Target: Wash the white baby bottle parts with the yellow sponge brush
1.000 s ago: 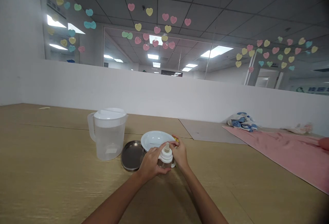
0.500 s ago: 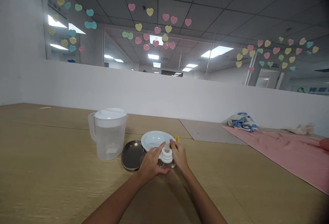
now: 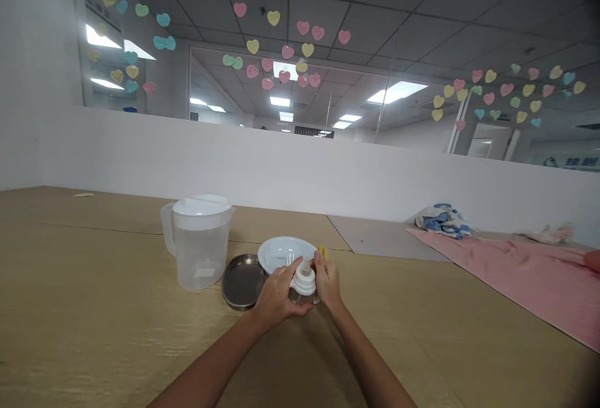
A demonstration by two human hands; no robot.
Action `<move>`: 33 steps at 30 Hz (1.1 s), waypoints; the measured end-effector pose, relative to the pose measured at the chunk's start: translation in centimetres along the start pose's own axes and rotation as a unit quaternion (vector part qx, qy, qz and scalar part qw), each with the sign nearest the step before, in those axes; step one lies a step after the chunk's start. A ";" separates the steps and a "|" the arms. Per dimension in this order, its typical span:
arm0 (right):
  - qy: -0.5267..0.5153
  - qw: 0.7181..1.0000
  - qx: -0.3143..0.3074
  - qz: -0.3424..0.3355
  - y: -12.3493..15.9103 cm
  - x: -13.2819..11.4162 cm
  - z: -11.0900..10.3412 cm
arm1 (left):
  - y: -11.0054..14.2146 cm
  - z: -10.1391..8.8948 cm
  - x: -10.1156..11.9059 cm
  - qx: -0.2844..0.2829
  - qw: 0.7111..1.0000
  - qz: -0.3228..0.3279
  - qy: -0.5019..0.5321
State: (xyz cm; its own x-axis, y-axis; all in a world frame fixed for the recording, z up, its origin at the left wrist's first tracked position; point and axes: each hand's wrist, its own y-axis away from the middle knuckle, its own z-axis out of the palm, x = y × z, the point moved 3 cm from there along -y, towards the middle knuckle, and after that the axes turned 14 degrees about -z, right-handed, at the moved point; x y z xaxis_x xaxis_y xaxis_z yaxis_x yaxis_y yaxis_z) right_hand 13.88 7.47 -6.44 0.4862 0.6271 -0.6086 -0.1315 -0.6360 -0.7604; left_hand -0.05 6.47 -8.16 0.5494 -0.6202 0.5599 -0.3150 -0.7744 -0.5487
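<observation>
1. The feeding bottle [image 3: 300,299] is held just in front of the white dish [image 3: 276,247], teat [image 3: 306,266] and collar [image 3: 305,282] already on; whether they are tightened, I cannot tell.
2. Fingers of the left hand [image 3: 275,293] wrap it; those of the right hand [image 3: 329,282] curl beside the teat, any pinch unclear.
3. The steel tray [image 3: 240,282] and lidded pitcher [image 3: 202,252] stand leftward.
</observation>
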 end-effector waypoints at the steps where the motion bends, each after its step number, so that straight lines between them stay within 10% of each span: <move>1: -0.014 1.000 -0.010 -0.021 0.1 -0.2 0.1 | 0.1 0.0 0.1 0.003 1.000 0.002 0.003; 9: 0.014 0.982 -0.095 -0.163 0.2 -1.8 0.4 | 0.6 0.1 -0.2 0.021 0.999 0.003 0.041; 21: -0.060 0.979 -0.192 -0.039 -0.9 -1.6 -0.1 | 0.3 0.0 -0.2 -0.006 0.998 -0.006 0.067; 28: -0.262 0.914 -0.297 0.086 -1.2 -1.0 -1.6 | 0.2 0.1 -0.6 -0.029 0.993 -0.016 0.113; 33: -0.155 0.981 -0.111 0.025 -2.7 1.5 -3.6 | 0.2 0.1 -0.8 -0.028 0.992 -0.041 0.116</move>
State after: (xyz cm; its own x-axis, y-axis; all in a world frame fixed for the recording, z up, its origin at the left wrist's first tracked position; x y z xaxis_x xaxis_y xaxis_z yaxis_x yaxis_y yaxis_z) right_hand 18.11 8.51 -4.49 0.1924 0.6777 -0.7097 0.0598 -0.7300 -0.6808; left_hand -0.50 6.80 -8.79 0.3843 -0.5615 0.7328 -0.3232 -0.8254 -0.4630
